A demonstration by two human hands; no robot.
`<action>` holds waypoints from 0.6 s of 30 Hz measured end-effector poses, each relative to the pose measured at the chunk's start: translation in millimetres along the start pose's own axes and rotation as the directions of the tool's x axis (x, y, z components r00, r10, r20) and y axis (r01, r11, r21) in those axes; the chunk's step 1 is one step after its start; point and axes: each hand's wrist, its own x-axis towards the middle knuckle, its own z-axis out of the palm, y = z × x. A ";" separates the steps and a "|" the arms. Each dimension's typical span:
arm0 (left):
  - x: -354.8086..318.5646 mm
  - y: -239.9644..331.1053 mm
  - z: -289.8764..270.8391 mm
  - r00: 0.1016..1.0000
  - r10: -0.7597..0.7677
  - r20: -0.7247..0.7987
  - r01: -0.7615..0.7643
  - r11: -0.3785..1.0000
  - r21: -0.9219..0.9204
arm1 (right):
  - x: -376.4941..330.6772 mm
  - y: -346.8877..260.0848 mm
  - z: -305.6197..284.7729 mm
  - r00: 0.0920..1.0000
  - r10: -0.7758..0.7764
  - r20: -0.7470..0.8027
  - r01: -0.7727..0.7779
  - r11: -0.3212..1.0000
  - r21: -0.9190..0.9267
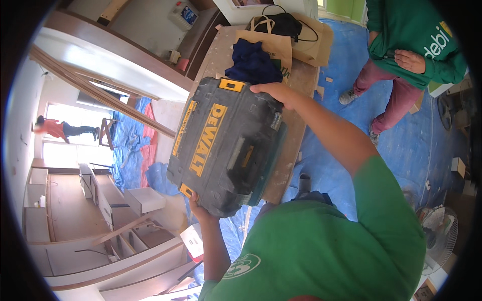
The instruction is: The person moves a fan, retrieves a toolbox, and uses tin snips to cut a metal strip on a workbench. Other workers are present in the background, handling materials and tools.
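Left hand (201, 210) and right hand (277, 94) are gripping black case (226, 145) by opposite ends, seemingly positioning it over desk (294, 138); next move likely needing even support.

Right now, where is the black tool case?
Near the centre of the head view, the tool case is between the left hand and right hand, below the navy cloth.

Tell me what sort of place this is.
Probably a building interior under renovation: blue sheeting covers much of the floor, unfinished-looking cabinets sit at the left, and a black tool case with yellow latches is in view.
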 end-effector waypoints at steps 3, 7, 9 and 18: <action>3.1 -3.5 -1.1 0.999 -0.029 0.041 0.031 0.999 -0.042 | 0.2 -5.7 2.3 1.000 0.011 0.007 -0.011 1.000 0.022; 5.3 -6.9 -5.6 0.998 -0.018 0.052 0.021 0.999 -0.048 | -3.0 -8.0 3.7 0.999 0.026 0.040 -0.029 0.997 0.067; 4.6 -7.7 -6.6 0.999 -0.020 0.028 0.022 0.999 -0.050 | -3.0 -7.1 3.8 0.999 0.035 0.013 -0.035 0.998 0.043; -15.2 1.2 -2.0 0.995 0.066 -0.077 -0.061 0.996 0.063 | -19.0 3.3 10.0 0.992 0.099 0.079 -0.092 0.992 -0.081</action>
